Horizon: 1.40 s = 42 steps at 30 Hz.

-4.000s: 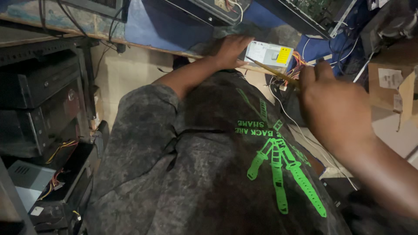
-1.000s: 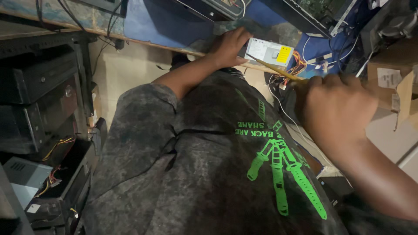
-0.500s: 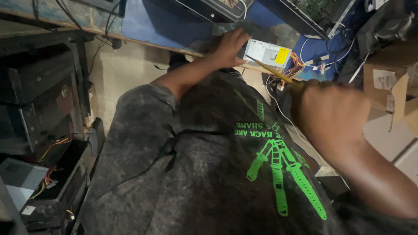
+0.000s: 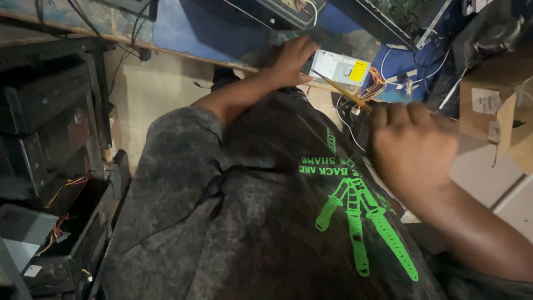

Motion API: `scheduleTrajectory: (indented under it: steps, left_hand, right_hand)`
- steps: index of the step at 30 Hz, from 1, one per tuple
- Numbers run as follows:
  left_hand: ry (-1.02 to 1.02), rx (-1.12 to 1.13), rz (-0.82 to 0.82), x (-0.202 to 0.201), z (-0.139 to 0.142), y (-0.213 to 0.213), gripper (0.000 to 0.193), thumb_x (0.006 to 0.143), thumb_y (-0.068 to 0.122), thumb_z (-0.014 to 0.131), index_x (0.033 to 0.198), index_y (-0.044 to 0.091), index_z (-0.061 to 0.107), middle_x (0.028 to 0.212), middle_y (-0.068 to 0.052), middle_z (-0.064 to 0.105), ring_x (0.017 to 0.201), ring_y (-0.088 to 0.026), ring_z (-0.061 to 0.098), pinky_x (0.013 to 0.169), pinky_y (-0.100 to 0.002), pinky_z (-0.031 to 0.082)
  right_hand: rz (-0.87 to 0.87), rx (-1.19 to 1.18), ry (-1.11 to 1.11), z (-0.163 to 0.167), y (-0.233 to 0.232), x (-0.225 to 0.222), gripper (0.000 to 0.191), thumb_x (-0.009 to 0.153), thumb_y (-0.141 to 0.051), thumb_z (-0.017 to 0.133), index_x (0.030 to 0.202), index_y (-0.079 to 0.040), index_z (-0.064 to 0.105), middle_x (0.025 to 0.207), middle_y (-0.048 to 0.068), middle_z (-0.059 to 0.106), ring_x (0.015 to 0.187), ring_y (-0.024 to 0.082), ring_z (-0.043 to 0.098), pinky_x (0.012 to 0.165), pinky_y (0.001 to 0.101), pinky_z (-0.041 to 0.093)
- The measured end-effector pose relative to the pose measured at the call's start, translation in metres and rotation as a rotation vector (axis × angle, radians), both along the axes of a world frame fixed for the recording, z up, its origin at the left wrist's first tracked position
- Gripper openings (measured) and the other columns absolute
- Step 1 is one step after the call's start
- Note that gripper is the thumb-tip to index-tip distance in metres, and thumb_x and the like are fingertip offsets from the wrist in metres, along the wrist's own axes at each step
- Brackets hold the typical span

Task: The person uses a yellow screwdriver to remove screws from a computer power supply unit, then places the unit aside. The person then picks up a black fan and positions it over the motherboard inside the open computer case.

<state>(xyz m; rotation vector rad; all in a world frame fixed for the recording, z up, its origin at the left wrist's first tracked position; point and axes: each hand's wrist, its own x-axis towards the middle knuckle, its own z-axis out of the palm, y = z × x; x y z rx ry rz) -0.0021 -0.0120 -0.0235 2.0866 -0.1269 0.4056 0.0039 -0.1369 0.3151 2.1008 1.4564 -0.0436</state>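
Observation:
My left hand (image 4: 291, 60) rests on the near left end of a grey metal power supply box (image 4: 340, 68) with a yellow label, which lies at the edge of a blue-covered bench (image 4: 189, 30). A bundle of coloured wires (image 4: 376, 88) comes out of the box's right end. My right hand (image 4: 412, 147) is closed around a thin yellow-handled tool (image 4: 341, 90), whose shaft points up and left toward the box. The tool's tip meets the box's front face.
Dark computer cases (image 4: 44, 111) are stacked on shelves at the left, with loose coloured wiring (image 4: 61, 191) below. A cardboard box (image 4: 497, 105) stands at the right. Circuit boards and open chassis (image 4: 400, 16) lie across the back of the bench. My dark printed shirt (image 4: 266, 222) fills the foreground.
My right hand has shifted slightly left and nearer the box with the tool. My left hand has stayed on the box's end.

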Motion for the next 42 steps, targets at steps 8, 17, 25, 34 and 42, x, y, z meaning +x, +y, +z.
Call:
scheduleTrajectory:
  steps: [8, 17, 25, 34, 42]
  left_hand:
    - [0.031, -0.024, -0.019, -0.003, -0.001, 0.0, 0.092, 0.073, 0.035, 0.095, 0.146, 0.009, 0.045, 0.149, -0.031, 0.037, 0.128, -0.051, 0.046, 0.104, -0.057, 0.041]
    - [-0.055, -0.021, 0.005, -0.004, 0.004, 0.005, 0.089, 0.073, 0.035, 0.094, 0.143, 0.008, 0.047, 0.141, -0.027, 0.044, 0.121, -0.048, 0.051, 0.1, -0.054, 0.044]
    - [-0.016, -0.015, 0.004, -0.001, -0.002, 0.002, 0.089, 0.069, 0.036, 0.094, 0.14, 0.008, 0.048, 0.141, -0.027, 0.043, 0.126, -0.048, 0.049, 0.103, -0.055, 0.041]
    - [0.062, 0.026, -0.048, -0.005, 0.001, 0.008, 0.088, 0.073, 0.037, 0.095, 0.14, 0.007, 0.048, 0.141, -0.027, 0.045, 0.119, -0.047, 0.054, 0.097, -0.054, 0.047]
    - [-0.022, 0.001, -0.02, -0.002, 0.0, 0.004, 0.086, 0.071, 0.033, 0.094, 0.137, 0.006, 0.047, 0.136, -0.025, 0.046, 0.118, -0.046, 0.054, 0.097, -0.053, 0.047]
  right_hand:
    - [-0.494, -0.417, 0.016, -0.004, 0.003, 0.01, 0.039, 0.11, -0.037, 0.059, 0.082, -0.013, 0.073, 0.077, 0.011, 0.072, 0.069, 0.027, 0.072, 0.056, 0.0383, 0.053]
    - [-0.097, -0.084, 0.079, 0.014, -0.009, 0.015, 0.016, 0.087, -0.014, 0.063, 0.095, -0.007, 0.075, 0.091, 0.008, 0.07, 0.074, 0.026, 0.072, 0.055, 0.0383, 0.053]
    - [-0.355, -0.381, 0.112, -0.003, -0.013, 0.016, 0.03, 0.103, -0.028, 0.058, 0.083, -0.011, 0.073, 0.077, 0.012, 0.072, 0.066, 0.027, 0.072, 0.06, 0.0396, 0.055]
    - [-0.146, -0.206, 0.134, 0.002, -0.011, 0.013, 0.023, 0.086, -0.014, 0.062, 0.106, -0.007, 0.07, 0.092, 0.011, 0.068, 0.077, 0.028, 0.072, 0.061, 0.0384, 0.055]
    - [-0.073, -0.215, 0.001, 0.001, -0.01, 0.01, 0.011, 0.082, -0.016, 0.063, 0.083, -0.011, 0.073, 0.077, 0.007, 0.071, 0.074, 0.022, 0.071, 0.059, 0.0374, 0.052]
